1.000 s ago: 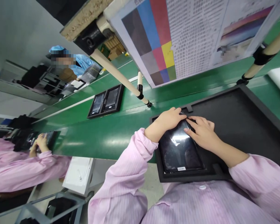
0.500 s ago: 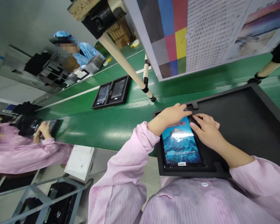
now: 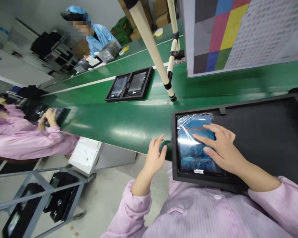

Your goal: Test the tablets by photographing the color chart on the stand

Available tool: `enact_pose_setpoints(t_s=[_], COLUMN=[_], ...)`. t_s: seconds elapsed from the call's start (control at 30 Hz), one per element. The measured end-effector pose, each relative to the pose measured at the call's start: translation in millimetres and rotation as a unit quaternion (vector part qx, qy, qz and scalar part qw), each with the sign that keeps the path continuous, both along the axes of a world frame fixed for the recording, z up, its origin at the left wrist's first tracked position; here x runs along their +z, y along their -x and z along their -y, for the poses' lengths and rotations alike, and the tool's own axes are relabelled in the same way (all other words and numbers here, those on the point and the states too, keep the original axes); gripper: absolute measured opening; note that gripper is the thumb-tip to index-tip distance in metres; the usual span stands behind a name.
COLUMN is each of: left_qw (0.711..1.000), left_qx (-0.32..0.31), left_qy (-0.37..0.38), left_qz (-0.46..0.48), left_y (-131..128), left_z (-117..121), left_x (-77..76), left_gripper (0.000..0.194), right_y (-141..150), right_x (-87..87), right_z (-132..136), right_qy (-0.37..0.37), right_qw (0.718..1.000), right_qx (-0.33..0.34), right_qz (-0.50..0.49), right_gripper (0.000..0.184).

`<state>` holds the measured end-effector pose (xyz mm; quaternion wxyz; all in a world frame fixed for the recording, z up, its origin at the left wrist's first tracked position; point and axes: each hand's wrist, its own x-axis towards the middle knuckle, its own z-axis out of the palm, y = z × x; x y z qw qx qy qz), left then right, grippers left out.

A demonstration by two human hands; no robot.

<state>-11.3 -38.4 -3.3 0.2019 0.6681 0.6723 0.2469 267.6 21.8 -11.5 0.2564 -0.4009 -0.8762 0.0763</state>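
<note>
A tablet [image 3: 197,158] with a lit blue mountain picture lies in the left recess of a black foam tray [image 3: 175,148]. Clear film with creases and glare covers its screen, and a small white label sits at its near edge. My right hand [image 3: 220,145] is over the tablet's right half, fingers spread, fingertips at or just above the screen; contact is hard to tell. My left hand [image 3: 155,157] hovers left of the tray near the bench edge, fingers apart and holding nothing.
A second black tray [image 3: 127,84] with two dark tablets lies further along the green bench [image 3: 109,125]. A cream pole [image 3: 151,43] and a colour chart board [image 3: 213,36] stand behind my tray. Co-workers in blue [image 3: 101,36] and pink [image 3: 27,142] sit left; a metal cart [image 3: 47,188] is lower left.
My left hand has left the tablet's top and moved left, off the tray. My right hand has shifted from beside the tablet to over its screen. The view has turned slightly.
</note>
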Motion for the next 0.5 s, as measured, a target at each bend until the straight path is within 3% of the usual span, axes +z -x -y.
enact_pose_setpoints(t_s=[0.13,0.23,0.33,0.5], left_qw=[0.997,0.993,0.99,0.99], left_qx=[0.0,0.047,0.089,0.083], left_qy=[0.048,0.064,0.055,0.052], left_qz=[0.052,0.084,0.097,0.098], left_y=[-22,-43,-53,-53], left_z=[34,47,50,48], left_x=[-24.4,-36.1,-41.3,-42.1], left_gripper=[0.045,0.052,0.052,0.052], right_y=[-17,-28,-33,-28], right_x=[7.0,10.5,12.1,8.5], right_z=[5,12,17,19], right_qy=[-0.004,0.001,-0.005,-0.015], right_qw=[0.998,0.995,0.994,0.994], right_qx=[-0.055,-0.064,-0.076,-0.065], right_qz=[0.037,0.075,0.083,0.087], right_gripper=[0.053,0.053,0.056,0.054])
